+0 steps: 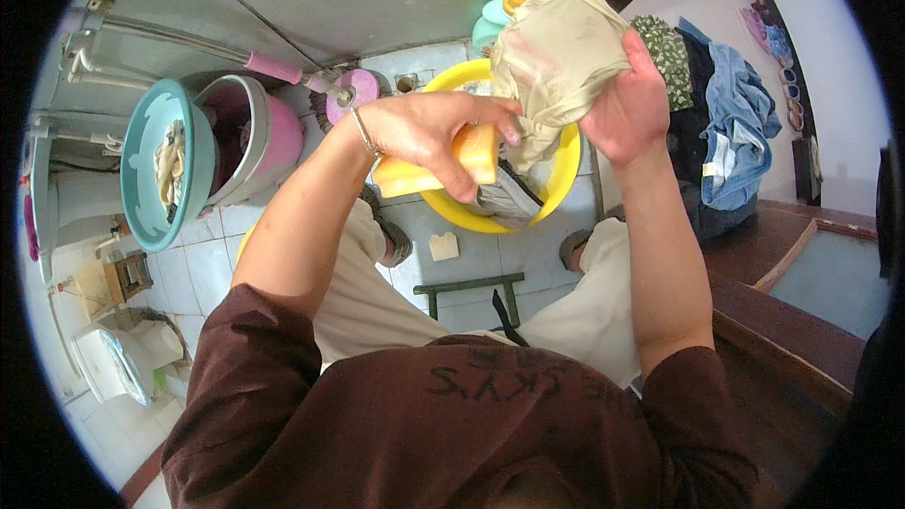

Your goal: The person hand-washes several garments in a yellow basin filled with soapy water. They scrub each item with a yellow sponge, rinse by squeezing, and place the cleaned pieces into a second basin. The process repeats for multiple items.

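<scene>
My left hand (424, 129), with a bracelet at the wrist, grips a bar of yellow soap (475, 153). Its fingertips reach the edge of a thin, wet-looking beige cloth (565, 42). That cloth is held up by my right hand (633, 109) and hangs down towards a yellow basin (570, 177). Inside the basin lies a grey garment (505, 199) with a dark edge; the cloth and my left hand hide much of the rest.
A teal basin (134, 177) holding cloth leans by a pink bucket (281, 134). A pink-handled mop (276, 68) slants behind. Bottles (489, 28) stand beyond the yellow basin. Jeans (742, 113) and other clothes are piled right. A pale block (444, 246) and green stool frame (466, 284) are below.
</scene>
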Tool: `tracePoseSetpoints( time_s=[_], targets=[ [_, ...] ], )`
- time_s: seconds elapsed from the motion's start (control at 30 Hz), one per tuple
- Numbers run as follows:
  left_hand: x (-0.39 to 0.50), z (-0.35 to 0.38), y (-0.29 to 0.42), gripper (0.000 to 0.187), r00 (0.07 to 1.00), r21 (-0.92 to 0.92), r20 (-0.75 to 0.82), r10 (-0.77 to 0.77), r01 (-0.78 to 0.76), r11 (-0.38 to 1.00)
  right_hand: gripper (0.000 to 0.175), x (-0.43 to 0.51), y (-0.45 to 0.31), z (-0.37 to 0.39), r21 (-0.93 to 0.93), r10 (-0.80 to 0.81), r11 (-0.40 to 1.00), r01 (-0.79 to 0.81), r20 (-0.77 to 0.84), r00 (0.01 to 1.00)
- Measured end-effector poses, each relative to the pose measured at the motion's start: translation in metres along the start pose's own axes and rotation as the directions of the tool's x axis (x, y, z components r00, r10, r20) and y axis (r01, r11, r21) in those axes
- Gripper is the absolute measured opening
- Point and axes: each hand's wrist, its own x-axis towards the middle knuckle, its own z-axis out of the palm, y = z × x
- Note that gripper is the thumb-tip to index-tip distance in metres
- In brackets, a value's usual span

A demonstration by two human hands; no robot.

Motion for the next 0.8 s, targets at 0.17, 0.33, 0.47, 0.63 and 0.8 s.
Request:
tracePoseSetpoints(
  time_s=[0.17,0.33,0.47,0.63,0.8],
  targets=[
    [0.003,0.008,0.007,0.072,0.984,0.318,0.155,-0.085,0.032,0.947,0.059,0.005,-0.012,-0.019,0.084,-0.036,0.996,0.023,0.161,0.986],
    [-0.013,-0.006,0.014,0.067,0.967,-0.129,0.121,0.223,-0.207,0.97,0.046,0.013,-0.016,-0.049,-0.033,-0.138,0.99,0.134,-0.309,0.941],
    [-0.029,-0.017,0.012,0.086,0.926,-0.587,-0.163,0.341,-0.369,0.721,0.041,0.015,-0.006,-0.059,-0.262,0.043,0.963,-0.062,-0.078,0.996],
    [-0.036,-0.015,0.012,0.095,0.865,-0.682,-0.33,0.378,-0.495,0.538,0.042,0.007,-0.001,-0.06,-0.599,-0.032,0.775,-0.2,-0.354,0.935],
    [-0.027,-0.012,0.019,0.102,0.879,-0.752,-0.331,0.342,-0.465,0.467,0.037,0.013,0.018,-0.066,-0.326,-0.135,0.945,0.013,-0.356,0.925]
  ],
)
